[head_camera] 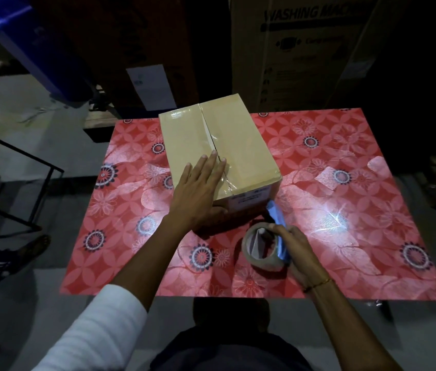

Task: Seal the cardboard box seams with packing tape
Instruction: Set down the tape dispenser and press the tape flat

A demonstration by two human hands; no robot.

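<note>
A tan cardboard box (241, 145) stands closed on the red flowered table (345, 210). Clear tape runs along its middle seam, wrinkled near the front edge. My left hand (198, 191) lies flat on the box top at the near left, fingers spread beside the seam, thumb down the front face. My right hand (295, 250) holds a roll of clear packing tape (262, 249) just in front of the box, together with a blue object (278, 223) that sticks up toward the box's front right corner. I cannot tell what the blue object is.
Large cartons, one marked "washing machine" (310, 49), stand behind the table. A black metal frame (16, 183) is on the floor at the left, with a blue bin (24, 36) above it. Another person's bare foot (32, 247) shows at the left edge.
</note>
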